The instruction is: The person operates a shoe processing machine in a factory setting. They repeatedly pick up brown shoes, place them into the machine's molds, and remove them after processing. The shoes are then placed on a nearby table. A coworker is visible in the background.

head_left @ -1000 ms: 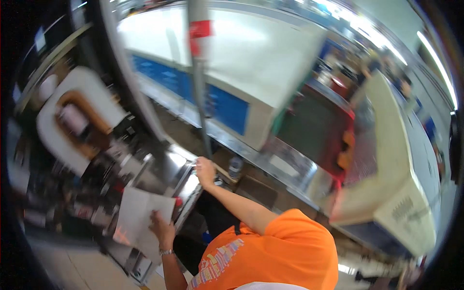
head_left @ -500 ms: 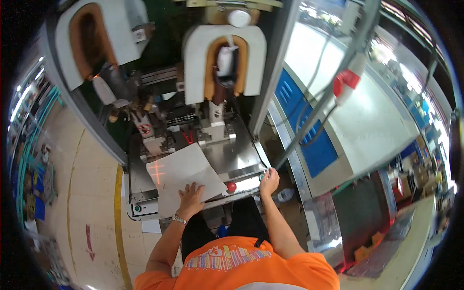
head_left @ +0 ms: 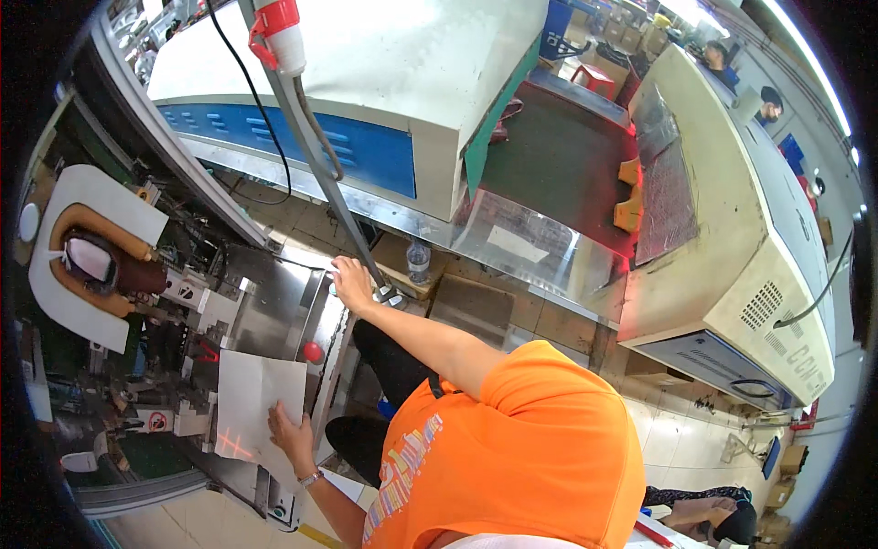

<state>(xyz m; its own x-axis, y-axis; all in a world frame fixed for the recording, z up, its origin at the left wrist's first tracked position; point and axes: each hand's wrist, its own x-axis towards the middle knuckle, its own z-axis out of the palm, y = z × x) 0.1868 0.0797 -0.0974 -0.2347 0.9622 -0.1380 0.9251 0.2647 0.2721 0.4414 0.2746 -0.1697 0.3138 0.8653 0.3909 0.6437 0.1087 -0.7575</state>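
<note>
A pale flat sheet [head_left: 254, 393] lies on the metal bench of a machine, with red crossing light lines on its lower left part. My left hand [head_left: 291, 439] rests on the sheet near its right edge, fingers spread, holding nothing. At the far end of the bench front, my right hand [head_left: 353, 285] touches the edge by the corner. Its fingers are partly bent and slightly apart, with no held thing visible. Between the hands, a red round button [head_left: 313, 352] sits on the front panel.
At the left, the machine carries a U-shaped padded mould [head_left: 87, 261] with a shoe-like form inside. A grey post [head_left: 320, 156] with a cable rises beyond my right hand. A conveyor [head_left: 558, 160] runs between large pale machines. A plastic bottle [head_left: 418, 261] stands near the post. Other people are in the background.
My view has swung to the right, so the bench now appears at the left and turned. My left hand is still on the sheet and my right hand still at the bench corner.
</note>
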